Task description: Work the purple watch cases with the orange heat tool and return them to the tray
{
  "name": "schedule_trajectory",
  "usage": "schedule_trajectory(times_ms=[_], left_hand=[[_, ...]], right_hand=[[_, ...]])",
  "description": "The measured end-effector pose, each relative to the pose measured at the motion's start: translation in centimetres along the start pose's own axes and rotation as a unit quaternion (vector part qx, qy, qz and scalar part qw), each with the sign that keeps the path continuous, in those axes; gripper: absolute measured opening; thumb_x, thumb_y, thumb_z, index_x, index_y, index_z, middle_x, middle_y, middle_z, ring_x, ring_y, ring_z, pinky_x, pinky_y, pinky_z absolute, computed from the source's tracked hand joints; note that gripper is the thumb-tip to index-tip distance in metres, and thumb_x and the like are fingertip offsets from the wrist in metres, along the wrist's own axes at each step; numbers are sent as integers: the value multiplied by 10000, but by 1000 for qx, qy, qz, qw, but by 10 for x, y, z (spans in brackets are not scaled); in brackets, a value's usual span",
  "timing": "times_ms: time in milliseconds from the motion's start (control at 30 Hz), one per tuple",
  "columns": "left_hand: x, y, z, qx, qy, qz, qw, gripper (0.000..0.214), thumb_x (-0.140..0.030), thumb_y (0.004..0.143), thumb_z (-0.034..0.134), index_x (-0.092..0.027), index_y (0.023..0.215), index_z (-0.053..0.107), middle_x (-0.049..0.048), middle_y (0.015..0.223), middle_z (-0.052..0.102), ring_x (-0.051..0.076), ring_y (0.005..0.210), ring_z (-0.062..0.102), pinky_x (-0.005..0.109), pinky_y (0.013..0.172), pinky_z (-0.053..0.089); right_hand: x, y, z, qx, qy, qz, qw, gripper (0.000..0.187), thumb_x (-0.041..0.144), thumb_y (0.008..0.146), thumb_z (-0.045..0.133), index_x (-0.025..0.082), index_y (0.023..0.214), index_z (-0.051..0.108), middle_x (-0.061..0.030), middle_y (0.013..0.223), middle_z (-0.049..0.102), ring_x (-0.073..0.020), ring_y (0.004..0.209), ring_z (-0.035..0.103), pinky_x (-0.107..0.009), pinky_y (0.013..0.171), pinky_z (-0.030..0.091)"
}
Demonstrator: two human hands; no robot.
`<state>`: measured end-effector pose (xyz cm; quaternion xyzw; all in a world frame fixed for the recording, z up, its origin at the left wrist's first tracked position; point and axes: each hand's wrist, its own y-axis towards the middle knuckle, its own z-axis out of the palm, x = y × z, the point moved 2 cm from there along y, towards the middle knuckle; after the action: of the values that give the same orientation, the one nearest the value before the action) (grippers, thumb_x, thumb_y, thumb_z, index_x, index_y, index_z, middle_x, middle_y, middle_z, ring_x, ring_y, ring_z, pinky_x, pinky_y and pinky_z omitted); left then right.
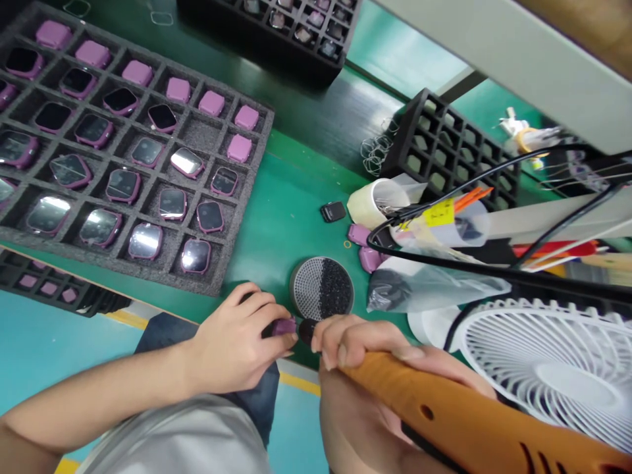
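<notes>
My left hand (244, 339) is closed round a purple smartwatch case (285, 326) near the bench's front edge. Its fingers hide most of the case. An orange electric screwdriver (444, 408) lies in the grip of my right hand (365, 349). The tool's dark front end (307, 331) points left, close beside the case; I cannot tell whether they touch. Just beyond both hands is a round dish (309, 286), half grey and perforated, half filled with small black pieces. To the left, a grey foam tray (230, 247) holds many purple watch cases, some face up with dark screens.
White fan (557, 375) at right. Behind the dish are a plastic bag (434, 289), loose purple cases (369, 259), a black watch piece (333, 211) and a cream cup (365, 203). A black cable (444, 262) crosses there. Black compartment trays (395, 155) stand farther back.
</notes>
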<state>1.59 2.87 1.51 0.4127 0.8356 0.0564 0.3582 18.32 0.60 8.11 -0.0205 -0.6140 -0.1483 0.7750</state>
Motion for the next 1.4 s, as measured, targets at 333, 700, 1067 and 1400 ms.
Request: schedule_trajectory(times_ms=[333,700,1067,1400], left_hand=[[1,1,-1,-3,6,-4,1000,171,-323,1068,719,-243,1213,761,84,1197,741,280,1109,640,517,1062,490],[0,-1,0,33,22,3,999,189,-206,1038,676,-157,1218,708,117,1308,726,309,1210,634,543,1155,483],[-1,-5,2,29,11,-3,1000,312,-120,960,659,-145,1265,719,134,1330,725,326,1227,640,561,1176,498],[0,-4,4,-25,48,11,998,208,-178,1046,691,-197,1243,757,91,1218,741,285,1126,657,517,1079,541]], right_hand=[[5,11,-8,-27,5,-82,996,746,869,1010,280,324,1239,733,-19,834,676,-211,660,606,-438,596,537],[-12,40,-20,-71,18,-149,986,733,893,972,356,300,1149,748,2,797,682,-178,573,571,-361,494,508],[-16,35,-20,-62,18,-118,991,574,789,993,481,304,1159,739,5,812,701,-175,595,587,-369,531,544],[3,28,-15,-54,-5,-119,991,725,895,981,340,332,1174,753,6,820,689,-188,625,594,-391,534,550]])
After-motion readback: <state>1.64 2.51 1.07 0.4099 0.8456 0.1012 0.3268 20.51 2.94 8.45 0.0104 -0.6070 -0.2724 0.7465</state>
